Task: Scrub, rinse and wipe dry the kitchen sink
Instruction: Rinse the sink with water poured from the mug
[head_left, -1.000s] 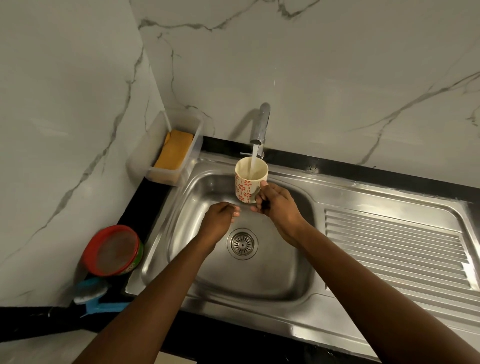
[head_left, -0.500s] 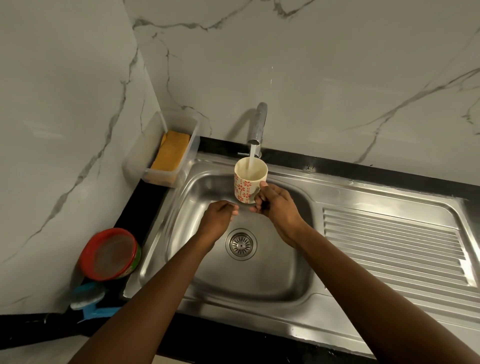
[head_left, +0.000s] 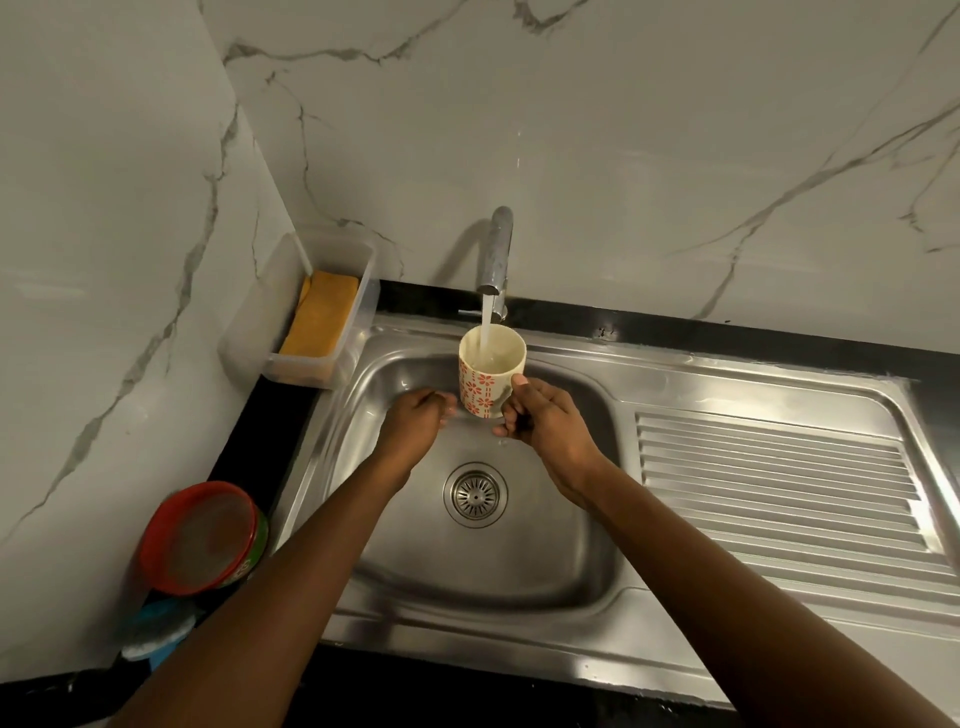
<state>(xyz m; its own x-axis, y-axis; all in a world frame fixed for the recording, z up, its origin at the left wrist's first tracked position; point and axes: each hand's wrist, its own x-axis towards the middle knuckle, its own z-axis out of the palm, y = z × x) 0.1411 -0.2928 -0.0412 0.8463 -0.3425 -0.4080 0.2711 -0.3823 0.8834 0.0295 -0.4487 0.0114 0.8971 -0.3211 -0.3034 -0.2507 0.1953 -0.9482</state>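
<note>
**Mug filling under the running tap, over the sink**

The right hand (head_left: 550, 426) holds the patterned mug (head_left: 488, 387) upright, fingers curled round its right side. It sits in the stream from the tap (head_left: 496, 254), above the back of the sink (head_left: 519, 566) basin. The left hand (head_left: 415, 421) hovers just beside the mug, fingers loosely curled, with nothing visible in it. The one-handed grip on wet ceramic could slip and the mug would strike the steel. An overfilled mug would likely splash toward the sponge box (head_left: 332, 364) at the counter's back-left corner.
</note>
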